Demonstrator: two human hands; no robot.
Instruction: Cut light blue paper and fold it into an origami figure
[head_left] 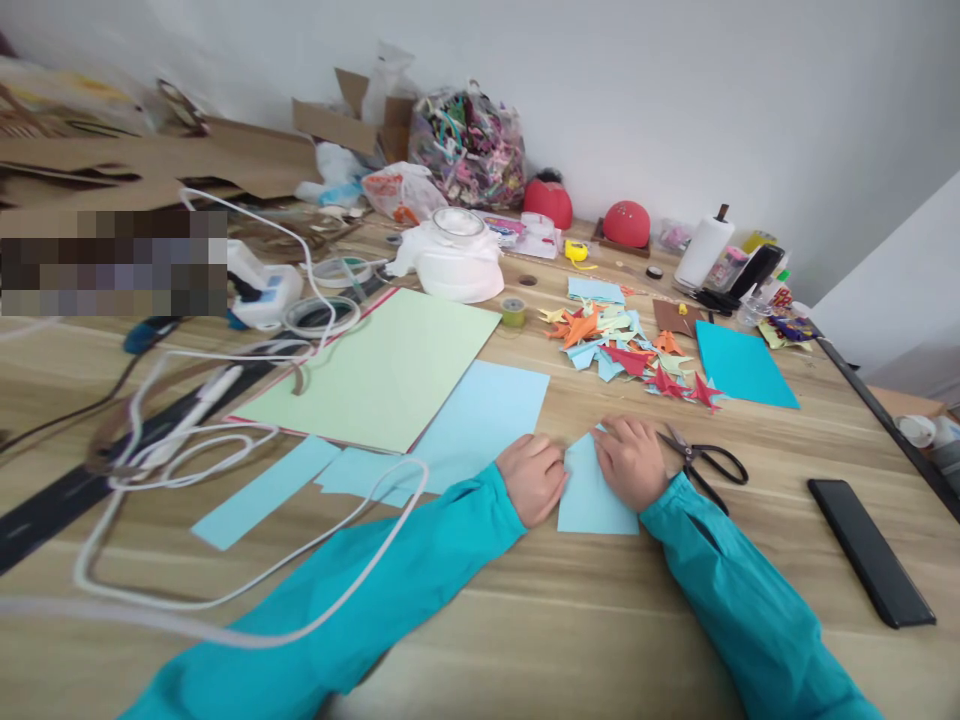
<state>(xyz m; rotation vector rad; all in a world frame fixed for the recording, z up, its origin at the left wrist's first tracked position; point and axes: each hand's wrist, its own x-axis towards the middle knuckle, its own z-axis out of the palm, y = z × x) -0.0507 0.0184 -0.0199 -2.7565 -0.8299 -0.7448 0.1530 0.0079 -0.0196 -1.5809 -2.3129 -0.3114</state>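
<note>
Two grips on one small pale blue paper, head view. It lies flat on the wooden surface, straight in front of me, between my sleeves. My left grip: fingers curled, tips at the paper's left edge; pinching or only pressing, I cannot tell. My right grip: fingers bent over the upper right corner; same doubt. Black scissors lie just beside my right grip. Pile of folded paper shapes farther back. Black phone well off right.
</note>
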